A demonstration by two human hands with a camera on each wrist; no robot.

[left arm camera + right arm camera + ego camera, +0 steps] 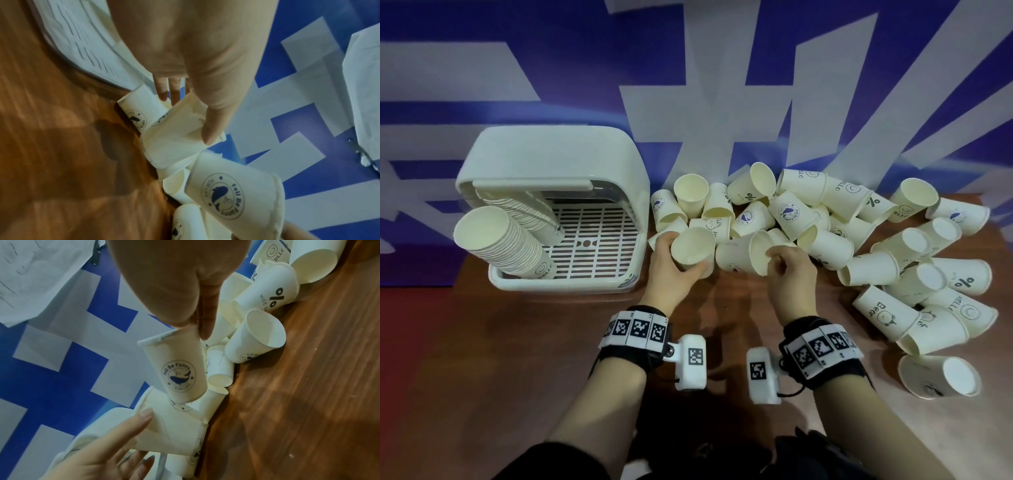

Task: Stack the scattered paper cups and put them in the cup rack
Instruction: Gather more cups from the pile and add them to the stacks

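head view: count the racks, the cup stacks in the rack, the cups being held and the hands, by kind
rack: 1
stacks in it: 2, front stack and back stack
held cups: 2, left cup and right cup
hands: 2, left hand and right hand
total: 7

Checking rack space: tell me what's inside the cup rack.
Inside the cup rack: two stacks of cups leaning at its left, over a slotted tray. Its hood hides the back.
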